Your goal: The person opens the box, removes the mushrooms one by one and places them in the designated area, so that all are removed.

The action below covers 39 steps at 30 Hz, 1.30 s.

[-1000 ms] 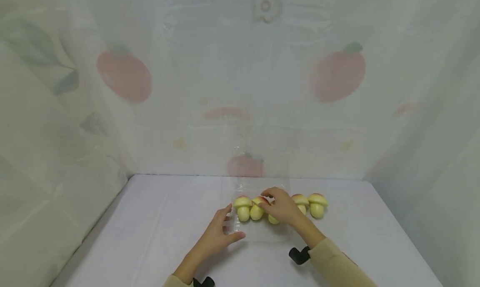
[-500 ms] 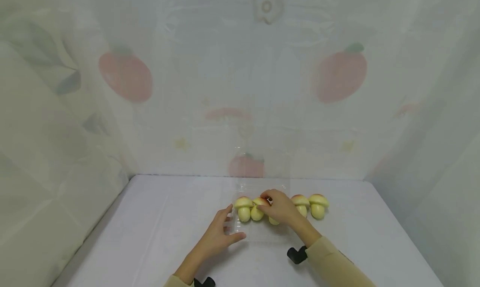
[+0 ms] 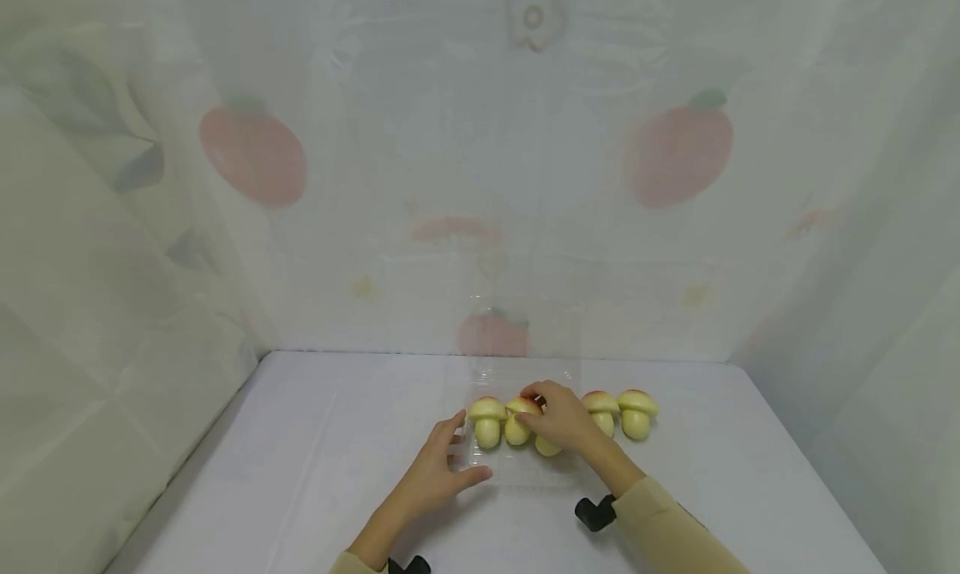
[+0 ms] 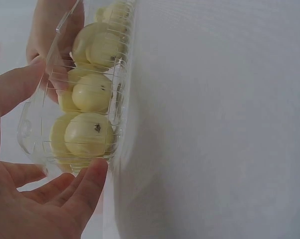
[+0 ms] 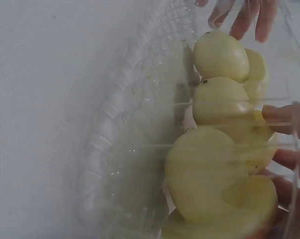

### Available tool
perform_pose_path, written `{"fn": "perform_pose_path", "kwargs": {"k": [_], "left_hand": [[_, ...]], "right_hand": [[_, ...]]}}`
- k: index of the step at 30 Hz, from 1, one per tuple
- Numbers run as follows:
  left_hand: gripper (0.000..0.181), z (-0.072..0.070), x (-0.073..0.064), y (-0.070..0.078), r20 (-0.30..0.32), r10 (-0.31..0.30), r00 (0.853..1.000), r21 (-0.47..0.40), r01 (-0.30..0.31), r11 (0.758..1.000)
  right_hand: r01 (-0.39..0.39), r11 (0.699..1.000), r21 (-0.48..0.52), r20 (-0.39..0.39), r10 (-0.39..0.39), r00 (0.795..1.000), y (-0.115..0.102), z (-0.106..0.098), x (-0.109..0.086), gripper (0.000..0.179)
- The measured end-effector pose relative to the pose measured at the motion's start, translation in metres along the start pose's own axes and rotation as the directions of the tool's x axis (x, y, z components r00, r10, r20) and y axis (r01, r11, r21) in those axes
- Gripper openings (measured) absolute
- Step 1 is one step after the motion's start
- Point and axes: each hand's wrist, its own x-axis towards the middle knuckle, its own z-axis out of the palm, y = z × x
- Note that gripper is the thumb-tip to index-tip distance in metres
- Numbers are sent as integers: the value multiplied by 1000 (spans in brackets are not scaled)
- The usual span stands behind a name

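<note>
A clear plastic clamshell box (image 3: 525, 472) holds a row of pale yellow toy mushrooms with reddish cap tops. At its left end is one mushroom (image 3: 487, 434). Beside that, my right hand (image 3: 564, 417) pinches a second mushroom (image 3: 516, 430) by the cap, thumb in front and fingers behind. A third mushroom (image 3: 547, 446) is mostly hidden under this hand. My left hand (image 3: 435, 474) touches the box's left front corner, thumb and fingers spread apart. In the left wrist view, the fingers (image 4: 92, 184) lie against the box's end wall and the thumb reaches its front rim.
Two more mushrooms, a nearer one (image 3: 602, 421) and a farther one (image 3: 636, 420), lie on the white table (image 3: 300, 457) right of the box. The transparent lid (image 3: 555, 324) stands raised at the back. A curtain with fruit prints (image 3: 420, 182) hangs behind the table.
The second mushroom has shifted very slightly with my right hand on it. My left hand stays at the box corner, and the other mushrooms look the same.
</note>
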Motion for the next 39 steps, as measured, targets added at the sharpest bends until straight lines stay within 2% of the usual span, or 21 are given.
{"fn": "perform_pose_path", "kwargs": {"k": [12,27,39], "left_hand": [[100,0,0,0,-2,-7,1000,15,7,1000],[99,-1,-1,-2,2,-2,1000,35,2,999],[100,-1,-1,-2,4,3,1000,34,-3,999]], "right_hand": [[-2,998,67,-24,4,1000,-6,-9,-5,30],[60,979,197,-44,-52,998,-12,-23,-11,32],[68,974,217,-47,-59,997,-21,-37,-17,33]]}}
